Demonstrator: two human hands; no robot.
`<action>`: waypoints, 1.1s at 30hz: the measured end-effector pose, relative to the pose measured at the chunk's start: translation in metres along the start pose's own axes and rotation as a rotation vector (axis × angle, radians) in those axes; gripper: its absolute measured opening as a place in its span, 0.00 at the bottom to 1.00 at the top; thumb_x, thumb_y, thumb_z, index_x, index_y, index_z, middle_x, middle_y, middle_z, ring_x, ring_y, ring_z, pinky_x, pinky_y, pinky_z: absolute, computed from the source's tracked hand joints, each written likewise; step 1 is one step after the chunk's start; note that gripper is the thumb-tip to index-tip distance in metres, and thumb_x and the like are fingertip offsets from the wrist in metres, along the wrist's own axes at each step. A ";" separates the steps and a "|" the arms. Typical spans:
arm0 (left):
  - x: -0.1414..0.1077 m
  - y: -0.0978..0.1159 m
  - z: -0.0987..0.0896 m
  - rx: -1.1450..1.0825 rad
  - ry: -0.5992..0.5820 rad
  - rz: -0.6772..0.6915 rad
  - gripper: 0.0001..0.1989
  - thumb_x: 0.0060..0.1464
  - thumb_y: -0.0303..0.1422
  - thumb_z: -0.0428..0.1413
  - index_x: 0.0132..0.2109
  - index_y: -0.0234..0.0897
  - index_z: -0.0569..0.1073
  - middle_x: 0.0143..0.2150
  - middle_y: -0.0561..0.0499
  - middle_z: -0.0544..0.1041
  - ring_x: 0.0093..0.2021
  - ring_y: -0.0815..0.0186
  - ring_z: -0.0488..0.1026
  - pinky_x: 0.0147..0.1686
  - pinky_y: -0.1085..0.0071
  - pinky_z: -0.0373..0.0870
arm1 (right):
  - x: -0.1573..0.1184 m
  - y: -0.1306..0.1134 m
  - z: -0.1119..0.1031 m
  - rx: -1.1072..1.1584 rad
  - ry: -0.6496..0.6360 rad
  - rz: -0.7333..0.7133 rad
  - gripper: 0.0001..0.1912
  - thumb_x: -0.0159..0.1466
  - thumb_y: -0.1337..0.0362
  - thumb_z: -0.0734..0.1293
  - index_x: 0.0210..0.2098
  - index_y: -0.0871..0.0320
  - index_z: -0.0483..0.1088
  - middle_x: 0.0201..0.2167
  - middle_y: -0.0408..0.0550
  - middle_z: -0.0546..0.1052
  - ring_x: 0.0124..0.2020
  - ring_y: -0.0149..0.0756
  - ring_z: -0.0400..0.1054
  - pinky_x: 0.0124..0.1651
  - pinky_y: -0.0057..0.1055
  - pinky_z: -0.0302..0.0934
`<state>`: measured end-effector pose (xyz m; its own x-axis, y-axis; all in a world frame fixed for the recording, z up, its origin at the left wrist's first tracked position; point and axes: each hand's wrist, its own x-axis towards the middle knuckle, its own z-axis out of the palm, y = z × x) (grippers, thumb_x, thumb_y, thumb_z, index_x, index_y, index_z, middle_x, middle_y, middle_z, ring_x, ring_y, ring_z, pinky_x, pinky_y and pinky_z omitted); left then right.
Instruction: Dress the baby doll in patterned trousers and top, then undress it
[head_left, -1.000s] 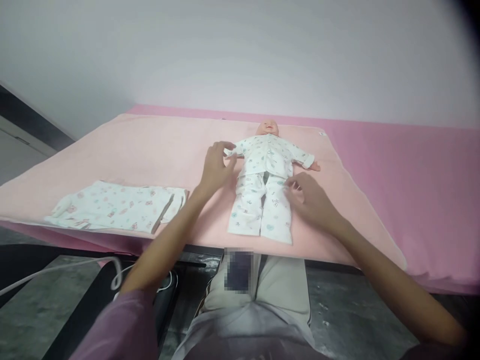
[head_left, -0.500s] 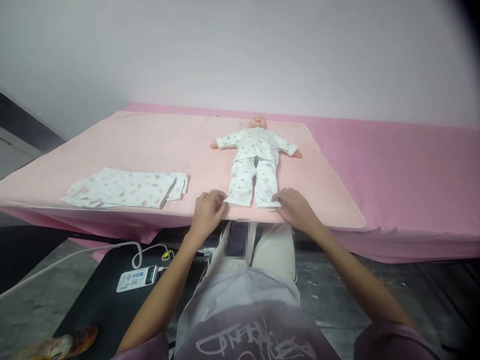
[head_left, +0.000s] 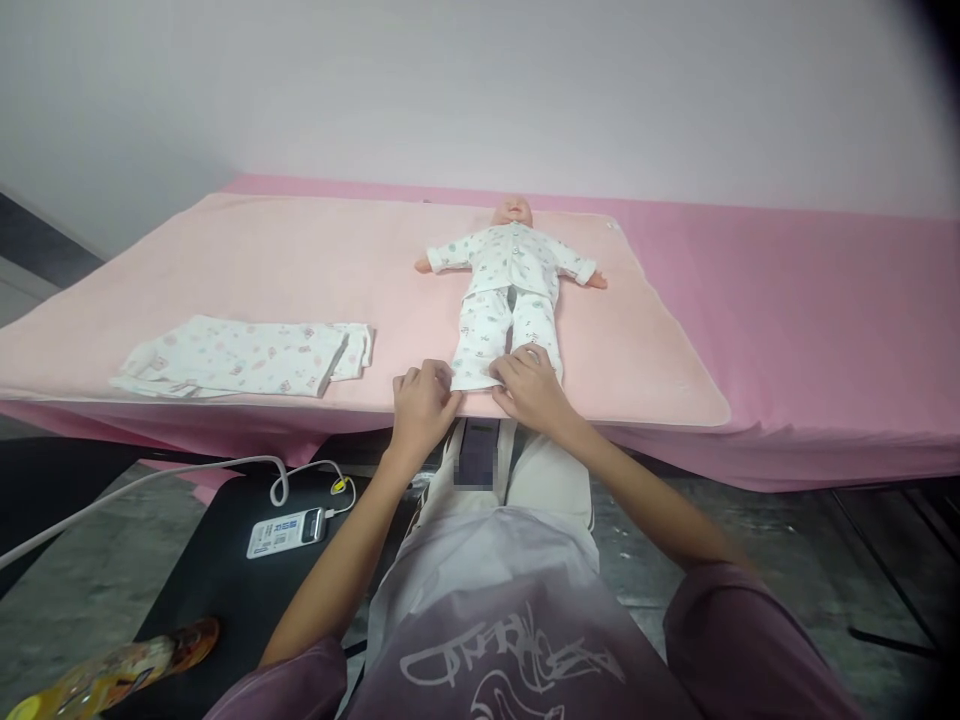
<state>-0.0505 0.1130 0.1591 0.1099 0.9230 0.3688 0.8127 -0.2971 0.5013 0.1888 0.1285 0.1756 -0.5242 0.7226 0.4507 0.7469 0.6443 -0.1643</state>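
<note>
Folded printed garment (head_left: 236, 355) at left on the pink-draped desk (head_left: 772, 320), left grip (head_left: 421, 403) narrow, pinching one outer hem corner of the printed trousers (head_left: 482, 330), doll (head_left: 514, 212) on its back, matching shirt (head_left: 511, 258) overlapping the waist, right grip (head_left: 534, 392) narrow on that hem's inner corner.

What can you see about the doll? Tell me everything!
The doll lies face up on the pale pink mat, arms spread wide, head at the far end. Its head and hands look like plastic. It wears a white printed top, seemingly cloth, and matching trousers; its feet don't show. The left grip and right grip are at the cuff of the trouser leg on the picture's left.
</note>
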 end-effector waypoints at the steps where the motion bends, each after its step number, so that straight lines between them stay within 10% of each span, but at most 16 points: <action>1: -0.001 0.000 -0.001 -0.020 0.001 -0.006 0.13 0.63 0.32 0.61 0.53 0.44 0.69 0.46 0.46 0.84 0.50 0.44 0.80 0.57 0.48 0.67 | 0.000 0.000 0.000 0.024 0.010 0.012 0.08 0.73 0.70 0.66 0.50 0.52 0.73 0.44 0.51 0.84 0.51 0.54 0.72 0.68 0.52 0.57; 6: -0.006 0.006 -0.002 -0.050 0.024 -0.014 0.15 0.61 0.31 0.61 0.53 0.43 0.69 0.40 0.50 0.80 0.47 0.48 0.80 0.56 0.50 0.68 | -0.008 -0.004 -0.009 0.078 0.053 0.046 0.09 0.73 0.69 0.66 0.51 0.52 0.72 0.42 0.49 0.83 0.49 0.52 0.74 0.67 0.51 0.57; 15: -0.024 0.012 -0.015 -0.055 0.051 0.130 0.17 0.63 0.31 0.61 0.57 0.46 0.71 0.61 0.41 0.78 0.61 0.42 0.74 0.59 0.46 0.71 | -0.072 0.026 -0.031 0.000 0.162 0.233 0.15 0.72 0.60 0.73 0.57 0.50 0.71 0.58 0.58 0.79 0.59 0.61 0.72 0.59 0.54 0.63; 21: 0.020 0.055 0.000 -0.031 -0.137 0.386 0.19 0.69 0.45 0.64 0.60 0.45 0.72 0.62 0.41 0.80 0.62 0.43 0.73 0.64 0.46 0.66 | -0.086 0.040 -0.036 0.152 0.138 0.411 0.12 0.68 0.65 0.69 0.50 0.52 0.67 0.42 0.50 0.80 0.45 0.52 0.75 0.56 0.52 0.64; 26: 0.058 0.076 0.023 0.083 -0.312 0.565 0.10 0.71 0.37 0.60 0.55 0.40 0.73 0.49 0.42 0.84 0.53 0.46 0.78 0.62 0.47 0.64 | -0.080 0.036 -0.037 0.241 0.145 0.392 0.16 0.66 0.65 0.69 0.52 0.52 0.67 0.37 0.46 0.79 0.41 0.50 0.76 0.58 0.50 0.65; 33: 0.046 0.069 -0.003 0.093 -0.344 0.691 0.11 0.63 0.29 0.60 0.51 0.43 0.74 0.47 0.45 0.85 0.50 0.48 0.80 0.55 0.49 0.66 | -0.096 0.040 -0.053 0.265 0.074 0.291 0.12 0.71 0.62 0.70 0.52 0.50 0.69 0.39 0.47 0.79 0.41 0.49 0.76 0.54 0.50 0.68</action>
<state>0.0092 0.1338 0.2130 0.7686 0.5640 0.3020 0.5379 -0.8252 0.1724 0.2910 0.0717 0.1724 -0.2686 0.8705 0.4123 0.7230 0.4650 -0.5108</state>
